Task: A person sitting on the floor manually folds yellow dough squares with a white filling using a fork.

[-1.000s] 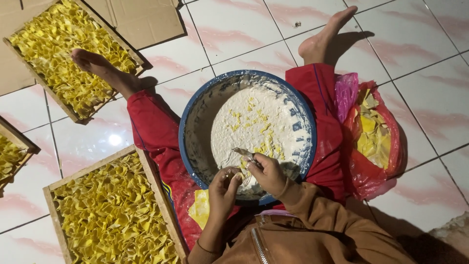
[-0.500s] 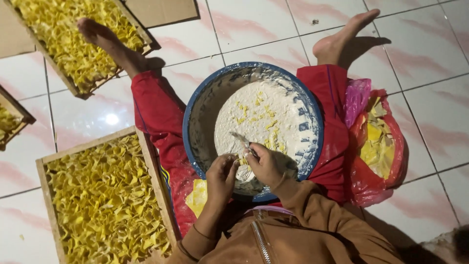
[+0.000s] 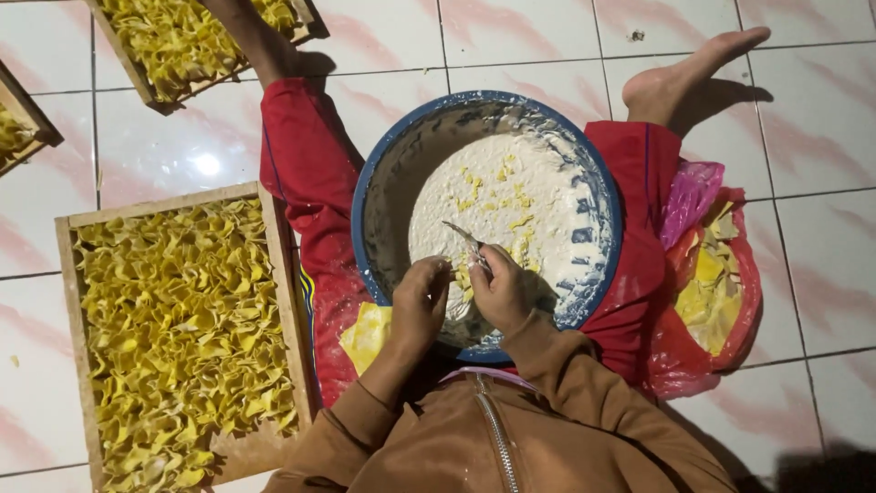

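Compared with half a second back, my view has slid up and to the right: the big wooden tray [image 3: 182,333] of folded yellow wrappers [image 3: 178,319] sits lower on the left, and the upper tray [image 3: 137,78] is now cut off at the top edge. The hands have hardly shifted; they remain together over the near side of the blue basin [image 3: 370,196], which sits between the red-trousered legs [image 3: 306,169] on the tiled floor [image 3: 821,128].

My right hand [image 3: 500,290] is curled shut around a small metal spoon [image 3: 461,237], whose tip points up-left over the white filling [image 3: 538,205] flecked with yellow bits. My left hand [image 3: 422,297] is closed loosely, fingertips pinched toward the right hand; I cannot tell what it holds, since the fingers cover it. A yellow wrapper sheet [image 3: 365,333] lies on the lap just beside the left wrist.

To the right, a red and pink plastic bag [image 3: 730,301] with yellow sheets inside leans against the right leg. A third tray [image 3: 23,123] is mostly out of frame at the left. The bottom right corner is too dark to read.
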